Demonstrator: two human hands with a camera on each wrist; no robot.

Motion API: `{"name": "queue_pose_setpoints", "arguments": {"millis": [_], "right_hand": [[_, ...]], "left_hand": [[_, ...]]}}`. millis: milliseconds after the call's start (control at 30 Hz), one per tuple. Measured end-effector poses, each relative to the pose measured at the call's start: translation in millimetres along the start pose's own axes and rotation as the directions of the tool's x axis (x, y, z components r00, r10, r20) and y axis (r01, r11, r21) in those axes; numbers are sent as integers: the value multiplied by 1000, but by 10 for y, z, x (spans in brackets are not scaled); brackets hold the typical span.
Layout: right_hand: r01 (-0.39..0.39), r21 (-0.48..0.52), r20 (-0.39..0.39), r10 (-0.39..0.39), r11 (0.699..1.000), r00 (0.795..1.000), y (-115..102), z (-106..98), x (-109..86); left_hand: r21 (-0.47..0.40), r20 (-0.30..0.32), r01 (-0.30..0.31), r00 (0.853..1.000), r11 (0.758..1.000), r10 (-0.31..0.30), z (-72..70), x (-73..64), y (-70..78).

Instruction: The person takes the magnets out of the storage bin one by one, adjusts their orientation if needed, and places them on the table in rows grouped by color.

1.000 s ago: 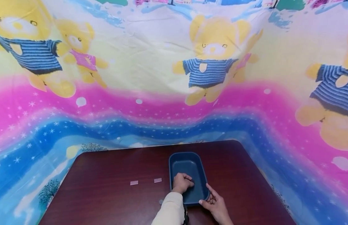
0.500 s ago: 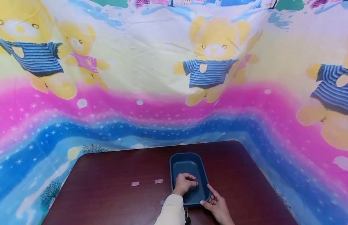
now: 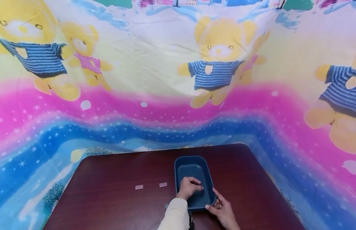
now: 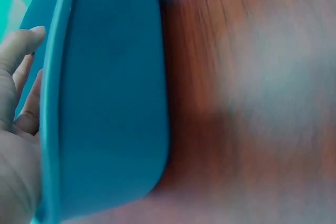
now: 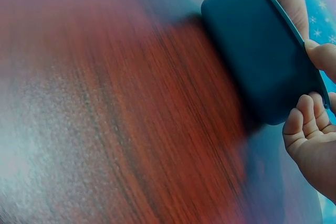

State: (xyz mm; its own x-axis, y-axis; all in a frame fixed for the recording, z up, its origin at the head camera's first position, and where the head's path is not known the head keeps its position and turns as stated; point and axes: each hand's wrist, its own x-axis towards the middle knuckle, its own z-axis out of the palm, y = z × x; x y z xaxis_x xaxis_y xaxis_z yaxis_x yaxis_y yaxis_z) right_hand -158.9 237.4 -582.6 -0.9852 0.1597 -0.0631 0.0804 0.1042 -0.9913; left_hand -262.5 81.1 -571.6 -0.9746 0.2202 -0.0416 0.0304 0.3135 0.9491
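Observation:
A dark blue rectangular tray (image 3: 193, 172) with raised walls stands on the table; its outer wall shows in both wrist views. My left hand (image 3: 188, 187), in a cream sleeve, reaches over the near left side into it. Its fingers are bent, a gap showing between thumb and forefinger in the head view; the rim partly covers the fingers (image 4: 31, 100) in the left wrist view, and I cannot tell whether they hold anything. My right hand (image 3: 222, 210) holds the tray's near right corner, thumb (image 5: 319, 56) over the rim and other fingers against the outside wall.
Two small pink rectangular pieces (image 3: 163, 184) lie on the dark red wooden table (image 3: 114, 172), left of the tray. A small greyish disc (image 3: 166, 206) is partly hidden by the left sleeve. A bear-printed cloth (image 3: 155, 70) hangs behind and around the table.
A dark thing at the left fingertips one second ago no longer shows there. The left fingers have parted slightly and moved a little right. The right hand keeps its hold on the tray.

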Motion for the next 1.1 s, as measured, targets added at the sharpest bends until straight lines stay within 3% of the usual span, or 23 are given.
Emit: {"name": "queue_pose_setpoints", "arguments": {"millis": [200,467,667,900,1100], "right_hand": [[-5,-9,-14,5,1000,1000,8,6,-7],[42,45,-11,-42,998,999,-42,21,-29],[62,46,6,-63,997,998,-195,35,-111],[37,19,-14,-37,999,999,22,19,-10],[60,-9,-31,-61,998,998,83,25,15]], "left_hand": [[19,53,-72,996,997,71,-54,-8,180],[59,95,-88,992,994,82,-173,8,350],[66,111,-133,986,989,125,-264,-20,410],[97,103,-171,982,980,161,-363,-73,391],[98,96,-245,967,965,236,-471,-134,419]]}}
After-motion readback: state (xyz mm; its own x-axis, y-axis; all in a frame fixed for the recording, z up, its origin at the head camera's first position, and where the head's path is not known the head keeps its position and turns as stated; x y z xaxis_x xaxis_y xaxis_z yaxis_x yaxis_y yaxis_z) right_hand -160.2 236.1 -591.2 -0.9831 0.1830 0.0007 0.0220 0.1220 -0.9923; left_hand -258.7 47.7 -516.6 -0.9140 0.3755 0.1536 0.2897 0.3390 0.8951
